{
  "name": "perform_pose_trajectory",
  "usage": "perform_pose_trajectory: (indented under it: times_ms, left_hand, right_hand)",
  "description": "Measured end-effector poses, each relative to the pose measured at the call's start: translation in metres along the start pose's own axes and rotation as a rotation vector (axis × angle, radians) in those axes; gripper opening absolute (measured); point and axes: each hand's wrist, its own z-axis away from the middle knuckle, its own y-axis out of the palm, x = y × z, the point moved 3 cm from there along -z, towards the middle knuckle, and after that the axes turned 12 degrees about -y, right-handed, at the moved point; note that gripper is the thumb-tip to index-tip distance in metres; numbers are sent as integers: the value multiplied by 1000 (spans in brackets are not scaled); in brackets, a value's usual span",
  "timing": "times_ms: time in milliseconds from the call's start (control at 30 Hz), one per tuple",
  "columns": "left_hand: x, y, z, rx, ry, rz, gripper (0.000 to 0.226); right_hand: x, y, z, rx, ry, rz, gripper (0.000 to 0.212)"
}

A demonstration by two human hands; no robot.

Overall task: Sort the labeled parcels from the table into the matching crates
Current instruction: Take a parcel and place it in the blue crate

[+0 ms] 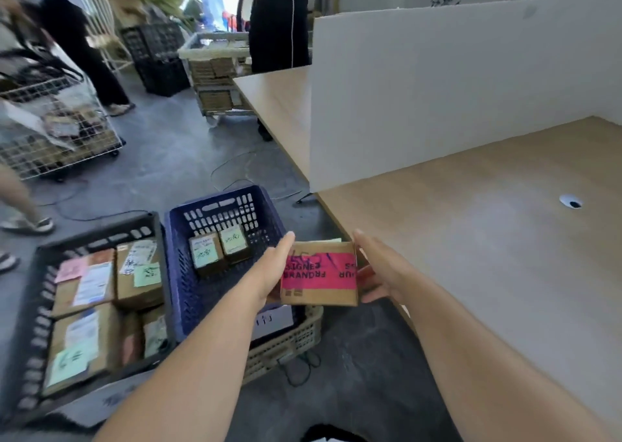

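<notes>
Cardboard with a broad band of pink tape: that is the parcel (319,275). I hold it off the table (471,239), in the air just past its edge, over the spot where the blue crate (188,293) meets the beige crate (289,344). My left hand (276,270) lies against its left side with straight fingers. My right hand (380,273) curls its fingers round the right edge.

The left side is only pressed, not gripped, so if that pressure slackens the box may tip out and fall. Hanging over two crates, it could land in the wrong one, or on the two small parcels (218,250) in the blue crate.

I could also sort by the wrong mark. The tape's print comes to me flipped, and I make out only pieces like "SIGNE", "BRAND" and "UR". That looks like packing tape, not a sorting label. Dark pen strokes cross it, but I cannot read them. A pale green sliver shows at the far top edge; whether it carries writing I cannot tell.

Green notes on the parcels in the blue crate and the black crate (97,231) bear handwriting too blurred to read, as does the white label (272,322) in the beige crate.
</notes>
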Motion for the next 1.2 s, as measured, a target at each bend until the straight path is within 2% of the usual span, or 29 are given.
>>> perform_pose_trajectory:
  times_ms: [67,200,300,400,467,533,667,867,1000,1100,1200]
  left_hand:
    - [10,-14,-3,-78,-47,35,58]
    - [28,-32,-3,-154,-127,125,46]
    - [33,-39,-6,-225,-114,160,47]
    - [35,-41,-8,-256,-75,210,74]
    - [35,-45,-12,-270,-58,224,85]
    - [36,-51,-19,-302,-36,233,81]
    - [41,-66,-35,-356,-11,276,56]
    - [41,-112,-61,-299,-29,348,44]
    - [33,-150,-76,-169,-58,389,74]
    - [33,-175,-94,-112,-51,439,72]
    - [36,-197,-113,-138,-27,486,60]
  right_hand:
    - [2,14,-15,66,-24,-16,30]
    - [0,35,-41,156,-35,-60,16]
    - [-3,41,-58,221,-85,-56,29]
    - [-1,48,-72,291,-148,-32,55]
    - [0,52,-82,331,-175,-7,64]
    - [1,58,-92,365,-201,7,69]
    - [8,78,-110,398,-209,59,73]
    - [28,119,-149,337,-184,121,58]
    - [44,151,-175,281,-167,103,45]
    - [49,175,-192,254,-139,89,45]
    - [47,195,-205,229,-99,54,43]
